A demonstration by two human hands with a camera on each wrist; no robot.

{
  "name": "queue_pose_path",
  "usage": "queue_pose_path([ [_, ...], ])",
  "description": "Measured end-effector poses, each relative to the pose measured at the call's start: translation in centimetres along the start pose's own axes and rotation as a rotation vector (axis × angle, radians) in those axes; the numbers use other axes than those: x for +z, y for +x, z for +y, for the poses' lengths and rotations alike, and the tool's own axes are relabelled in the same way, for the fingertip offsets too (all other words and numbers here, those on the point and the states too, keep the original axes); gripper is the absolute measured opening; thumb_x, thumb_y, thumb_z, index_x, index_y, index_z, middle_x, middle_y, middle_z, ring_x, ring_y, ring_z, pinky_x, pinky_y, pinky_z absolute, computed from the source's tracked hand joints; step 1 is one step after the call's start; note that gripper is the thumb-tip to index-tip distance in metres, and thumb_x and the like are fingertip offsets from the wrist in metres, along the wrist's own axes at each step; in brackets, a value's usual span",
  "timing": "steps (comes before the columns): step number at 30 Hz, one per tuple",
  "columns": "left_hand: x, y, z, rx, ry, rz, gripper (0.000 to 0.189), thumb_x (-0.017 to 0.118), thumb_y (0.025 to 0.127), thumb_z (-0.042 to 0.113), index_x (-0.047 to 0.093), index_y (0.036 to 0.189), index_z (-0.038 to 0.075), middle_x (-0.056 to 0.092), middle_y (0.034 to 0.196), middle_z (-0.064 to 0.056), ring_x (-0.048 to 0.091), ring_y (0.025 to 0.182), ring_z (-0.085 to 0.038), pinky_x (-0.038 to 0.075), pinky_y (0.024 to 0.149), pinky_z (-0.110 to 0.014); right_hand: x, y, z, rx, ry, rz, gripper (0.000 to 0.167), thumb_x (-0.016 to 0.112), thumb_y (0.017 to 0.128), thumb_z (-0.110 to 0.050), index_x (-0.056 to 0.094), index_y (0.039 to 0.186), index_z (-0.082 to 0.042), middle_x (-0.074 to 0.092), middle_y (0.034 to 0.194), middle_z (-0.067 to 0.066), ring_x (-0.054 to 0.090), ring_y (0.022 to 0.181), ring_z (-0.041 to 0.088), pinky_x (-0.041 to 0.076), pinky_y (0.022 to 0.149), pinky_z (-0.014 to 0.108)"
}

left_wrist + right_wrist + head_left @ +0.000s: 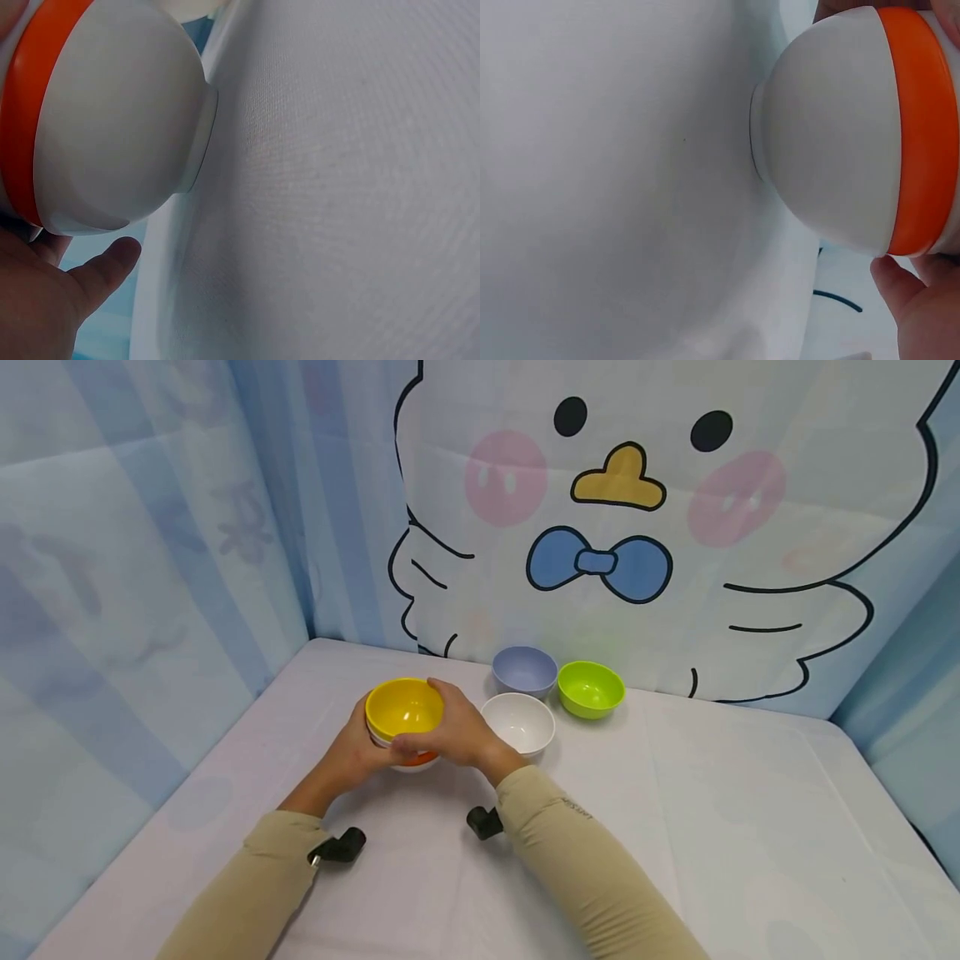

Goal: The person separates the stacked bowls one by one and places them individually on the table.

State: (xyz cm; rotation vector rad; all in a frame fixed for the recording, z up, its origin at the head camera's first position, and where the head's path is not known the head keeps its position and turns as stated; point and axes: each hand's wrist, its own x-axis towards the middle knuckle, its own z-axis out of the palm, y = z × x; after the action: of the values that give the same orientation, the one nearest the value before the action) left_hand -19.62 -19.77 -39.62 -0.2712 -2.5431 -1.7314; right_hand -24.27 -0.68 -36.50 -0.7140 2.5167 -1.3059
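Both hands hold a stack of nested bowls. A yellow bowl [403,706] is on top, pale rims show beneath it, and an orange band [922,135] runs above the white bottom bowl [120,120]. My left hand [351,756] grips the stack's left side. My right hand [463,728] grips from the right, its thumb across the front and its fingers at the yellow rim. In both wrist views the bottom bowl's foot is right at the tablecloth. Just right of the stack, a separate white bowl [519,722] is partly covered by the right hand.
A periwinkle bowl [525,670] and a lime green bowl [591,689] stand behind the separate white bowl, near the table's back edge. A white cloth [750,827] covers the table. Printed curtains [360,510] hang at the back and sides. Black wrist mounts [341,846] jut from the sleeves.
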Motion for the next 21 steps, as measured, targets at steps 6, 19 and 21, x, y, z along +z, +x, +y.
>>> queue_pose_path([
  [6, 0.18, 0.03, -0.09, 0.003, -0.016, 0.001, 0.099, 0.083, 0.081, 0.013, 0.017, 0.153, 0.004, 0.037, 0.146, -0.018, 0.040, 0.129, -0.035, 0.034, 0.112, -0.053, 0.19, -0.02, 0.19, -0.025, -0.018, 0.033, 0.105, 0.080, 0.076, -0.054, 0.030, 0.155, -0.008, 0.041, 0.151, 0.008, 0.049, 0.121, 0.023, 0.046, 0.102, 0.039],
  [19, 0.15, 0.09, -0.12, 0.007, -0.001, 0.000, 0.097, 0.085, 0.080, 0.017, 0.020, 0.151, 0.006, 0.040, 0.142, -0.015, 0.043, 0.125, -0.033, 0.038, 0.109, -0.051, 0.16, 0.13, -0.16, -0.032, -0.079, 0.068, 0.101, 0.076, 0.077, -0.054, 0.034, 0.153, -0.003, 0.046, 0.147, 0.011, 0.051, 0.119, 0.024, 0.047, 0.100, 0.040],
  [21, 0.17, 0.12, -0.19, 0.011, 0.001, 0.001, 0.096, 0.085, 0.079, 0.017, 0.021, 0.150, 0.006, 0.040, 0.141, -0.015, 0.043, 0.124, -0.033, 0.039, 0.108, -0.050, 0.24, 0.17, -0.13, -0.033, -0.067, 0.080, 0.099, 0.076, 0.077, -0.053, 0.035, 0.152, -0.003, 0.047, 0.146, 0.012, 0.051, 0.118, 0.025, 0.047, 0.099, 0.040],
])
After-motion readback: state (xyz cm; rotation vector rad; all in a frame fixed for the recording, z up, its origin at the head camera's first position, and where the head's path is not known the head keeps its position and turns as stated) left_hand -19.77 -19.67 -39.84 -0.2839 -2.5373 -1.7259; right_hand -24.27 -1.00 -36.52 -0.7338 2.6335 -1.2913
